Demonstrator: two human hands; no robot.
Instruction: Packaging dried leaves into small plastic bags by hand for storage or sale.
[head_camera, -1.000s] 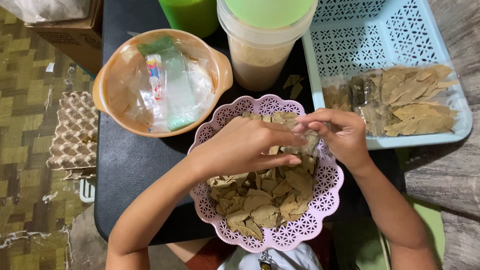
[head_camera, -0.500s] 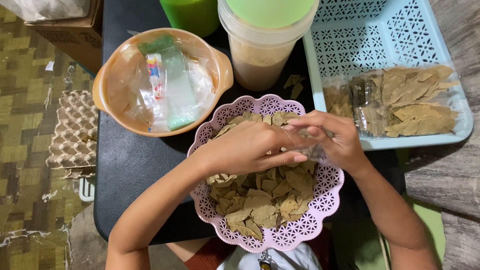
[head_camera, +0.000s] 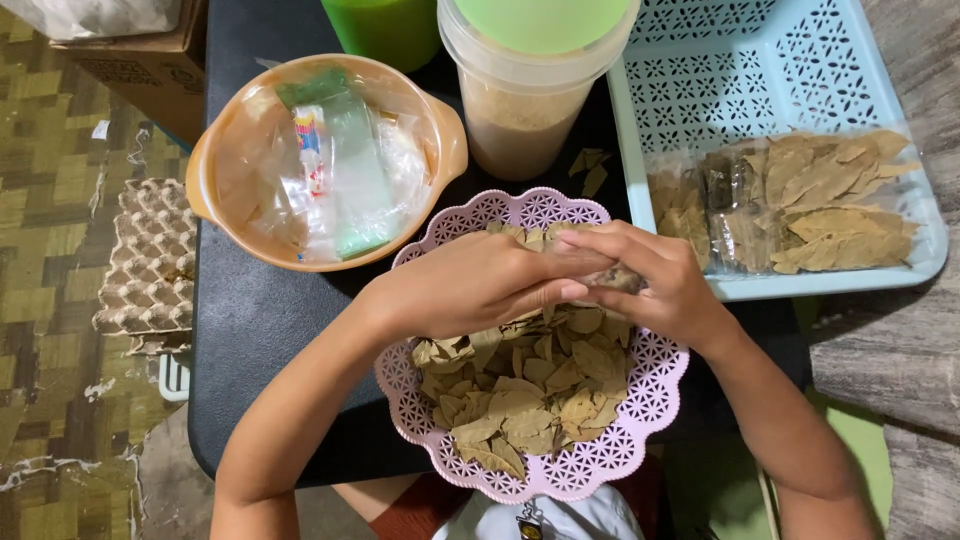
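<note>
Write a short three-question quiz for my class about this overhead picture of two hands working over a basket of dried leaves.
1. True or false: both hands meet over the pink lacy plastic basket of dried brown leaves.
2. What lies in the pale blue perforated plastic tray?
A. Clear bags of dried leaves
B. Eggs
C. Spoons
3. Which round container holds the empty clear plastic bags?

Key
1. True: the left hand and right hand touch above it, fingers pinched together.
2. A: the packed leaf bags.
3. The orange two-handled plastic bowl.
</note>
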